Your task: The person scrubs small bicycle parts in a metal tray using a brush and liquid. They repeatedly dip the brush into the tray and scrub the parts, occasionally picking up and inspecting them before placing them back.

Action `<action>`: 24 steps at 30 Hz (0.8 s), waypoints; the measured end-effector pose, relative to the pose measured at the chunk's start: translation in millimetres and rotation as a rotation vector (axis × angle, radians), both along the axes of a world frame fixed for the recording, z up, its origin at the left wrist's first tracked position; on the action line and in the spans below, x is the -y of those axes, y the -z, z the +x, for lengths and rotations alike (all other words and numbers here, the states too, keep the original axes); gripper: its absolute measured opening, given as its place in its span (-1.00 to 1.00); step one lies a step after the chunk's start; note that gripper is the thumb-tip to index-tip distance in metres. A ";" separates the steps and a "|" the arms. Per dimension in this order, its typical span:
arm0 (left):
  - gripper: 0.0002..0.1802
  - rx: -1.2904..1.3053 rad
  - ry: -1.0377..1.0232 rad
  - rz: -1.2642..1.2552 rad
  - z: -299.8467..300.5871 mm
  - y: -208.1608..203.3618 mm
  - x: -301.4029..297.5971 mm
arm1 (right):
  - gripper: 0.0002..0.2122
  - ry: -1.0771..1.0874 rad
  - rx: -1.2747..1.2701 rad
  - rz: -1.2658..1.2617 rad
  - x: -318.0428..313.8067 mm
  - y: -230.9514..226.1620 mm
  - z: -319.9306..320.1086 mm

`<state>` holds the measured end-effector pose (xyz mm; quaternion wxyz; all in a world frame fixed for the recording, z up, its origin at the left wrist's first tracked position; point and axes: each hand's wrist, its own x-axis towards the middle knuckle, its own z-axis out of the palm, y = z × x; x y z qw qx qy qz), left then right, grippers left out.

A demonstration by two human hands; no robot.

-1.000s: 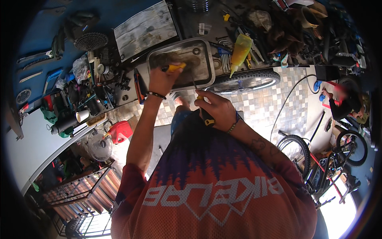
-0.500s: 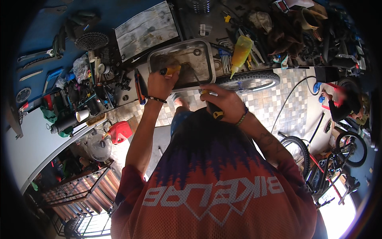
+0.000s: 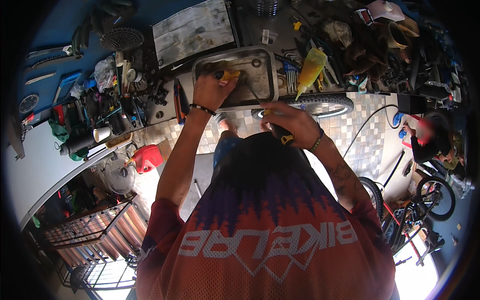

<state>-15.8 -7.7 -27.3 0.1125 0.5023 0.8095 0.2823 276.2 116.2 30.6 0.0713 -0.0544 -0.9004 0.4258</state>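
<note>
My left hand [image 3: 211,92] is closed around a tool with a yellow-and-black handle [image 3: 229,75], over the left part of a shallow metal tray [image 3: 274,75]. The working end of that tool is hidden. Closed too, my right hand [image 3: 295,125] grips a screwdriver [image 3: 286,138] with a yellow-and-black handle, just off the tray's near right corner. Its thin shaft points up and left into the tray. A small dark ring [image 3: 256,63] lies at the tray's far right. Whatever the tool tips touch is too dark to make out.
Right of the tray stands a squeeze bottle [image 3: 312,67] with yellow liquid. A wheel [image 3: 325,106] sits below the bench edge. Pliers [image 3: 179,102] lie left of the tray, a stained sheet [image 3: 192,32] behind it. Another person [image 3: 435,135] is at the far right, near bicycles.
The whole view has shifted slightly, so the bench and tray sit a little farther right. Both hands keep their grips, with little visible movement relative to the tray.
</note>
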 end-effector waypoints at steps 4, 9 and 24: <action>-0.61 -0.003 0.005 0.014 1.3 0.7 -0.8 | -0.40 0.050 -0.019 -0.012 14.3 5.6 2.7; -0.65 0.011 -0.014 0.009 2.5 0.8 -0.8 | -0.44 0.103 -0.050 0.000 28.4 6.3 2.0; -0.75 0.180 0.116 -0.022 6.9 -33.6 -1.4 | -0.56 0.310 0.026 0.084 88.6 7.3 -23.1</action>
